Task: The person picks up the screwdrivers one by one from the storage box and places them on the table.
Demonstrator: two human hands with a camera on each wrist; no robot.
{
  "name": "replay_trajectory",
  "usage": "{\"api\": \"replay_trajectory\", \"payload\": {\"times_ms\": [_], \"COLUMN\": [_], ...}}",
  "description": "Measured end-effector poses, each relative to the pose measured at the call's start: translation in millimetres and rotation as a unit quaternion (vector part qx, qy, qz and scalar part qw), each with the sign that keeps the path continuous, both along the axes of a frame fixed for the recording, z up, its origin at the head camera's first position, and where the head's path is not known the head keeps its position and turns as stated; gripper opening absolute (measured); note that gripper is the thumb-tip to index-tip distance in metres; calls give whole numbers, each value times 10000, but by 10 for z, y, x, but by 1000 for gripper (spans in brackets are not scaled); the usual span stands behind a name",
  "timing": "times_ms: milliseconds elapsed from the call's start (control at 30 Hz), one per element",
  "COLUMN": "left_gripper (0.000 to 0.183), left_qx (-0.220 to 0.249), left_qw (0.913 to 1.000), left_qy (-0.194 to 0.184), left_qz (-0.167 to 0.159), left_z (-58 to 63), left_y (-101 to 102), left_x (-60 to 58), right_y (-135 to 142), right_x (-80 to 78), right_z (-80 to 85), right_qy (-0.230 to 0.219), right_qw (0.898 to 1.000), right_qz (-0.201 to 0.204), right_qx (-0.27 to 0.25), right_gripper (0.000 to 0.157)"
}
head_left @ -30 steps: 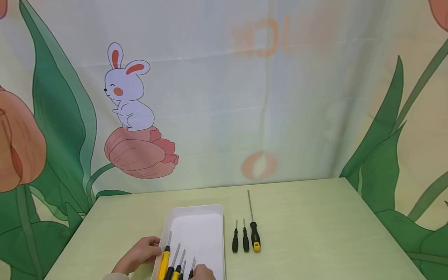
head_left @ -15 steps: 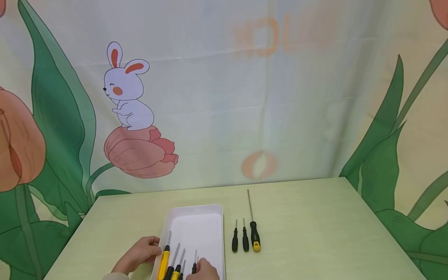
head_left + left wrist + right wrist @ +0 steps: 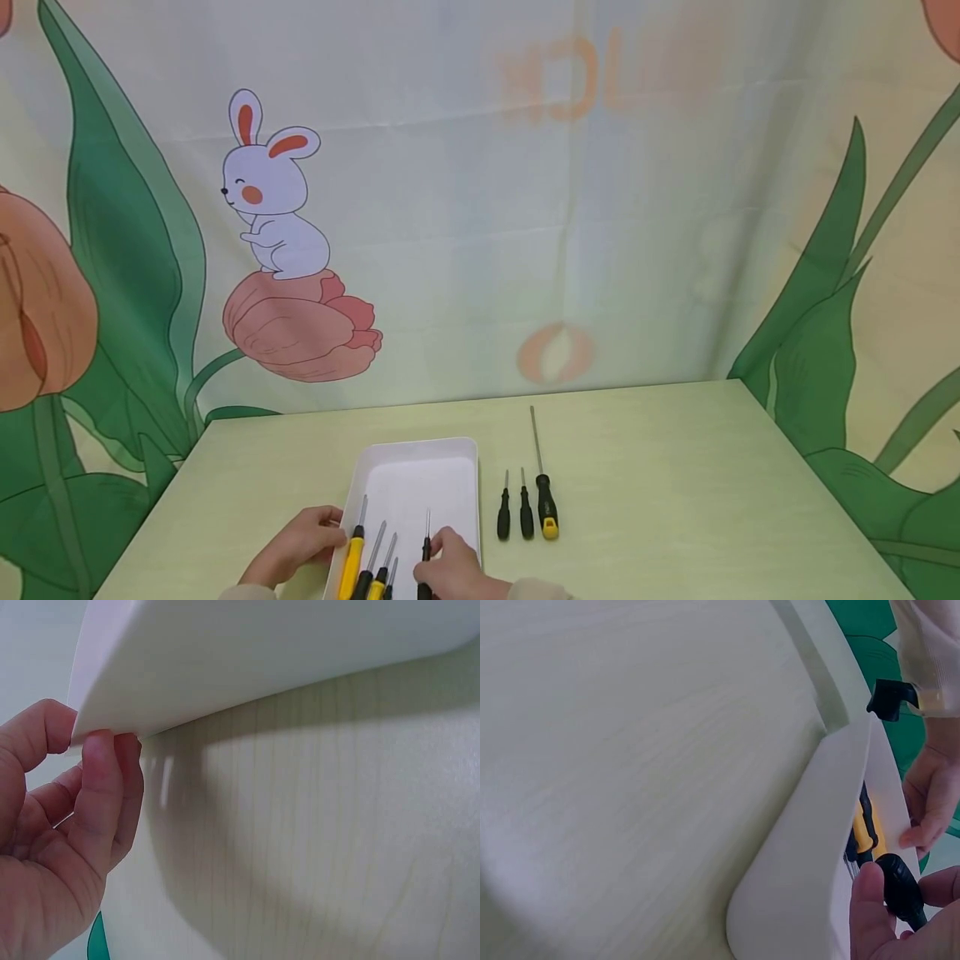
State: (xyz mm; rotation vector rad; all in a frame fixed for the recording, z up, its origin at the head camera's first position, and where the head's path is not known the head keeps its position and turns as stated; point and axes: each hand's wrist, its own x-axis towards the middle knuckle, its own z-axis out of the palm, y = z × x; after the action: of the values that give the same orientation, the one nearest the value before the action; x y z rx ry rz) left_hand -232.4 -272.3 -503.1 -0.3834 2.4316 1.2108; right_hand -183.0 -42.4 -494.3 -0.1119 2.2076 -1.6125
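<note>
the fingers of your right hand [image 3: 457, 571] pinch a slim black screwdriver [image 3: 426, 550] over the smooth white tray [image 3: 423, 475]; four more screwdrivers [image 3: 351, 565] crowd its left wall, pinched by your left hand [image 3: 303, 539]. right of it, three screwdrivers [image 3: 527, 518] line the wood-grained surface [image 3: 675, 492], which runs toward a creased, tulip-printed curtain [image 3: 450, 250].

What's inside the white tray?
Four screwdrivers show at left; the right hand holds a black screwdriver over the tray. That hand hides part of its floor.

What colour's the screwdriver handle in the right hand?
Black screwdriver handle; best seen in the right wrist view.
</note>
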Motion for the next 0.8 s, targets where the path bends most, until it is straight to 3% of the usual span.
{"api": "replay_trajectory", "payload": {"times_ms": [300, 500, 800], "left_gripper": [40, 40, 41], "left_qx": [-25, -35, -54], "left_qw": [10000, 10000, 10000], "left_qy": [-33, -46, -53], "left_qz": [-26, -34, -26], "left_z": [5, -1, -21], "left_y": [-2, -8, -17], "left_x": [-3, -6, -14], "right_y": [112, 196, 346], "right_x": [-65, -131, -288], "right_z": [120, 169, 236], "right_qy": [-529, -324, -476], "right_qw": [9979, 9983, 9967], "right_qz": [-276, -465, -662], "right_qx": [-244, -146, -5], "right_gripper": [18, 20, 21]}}
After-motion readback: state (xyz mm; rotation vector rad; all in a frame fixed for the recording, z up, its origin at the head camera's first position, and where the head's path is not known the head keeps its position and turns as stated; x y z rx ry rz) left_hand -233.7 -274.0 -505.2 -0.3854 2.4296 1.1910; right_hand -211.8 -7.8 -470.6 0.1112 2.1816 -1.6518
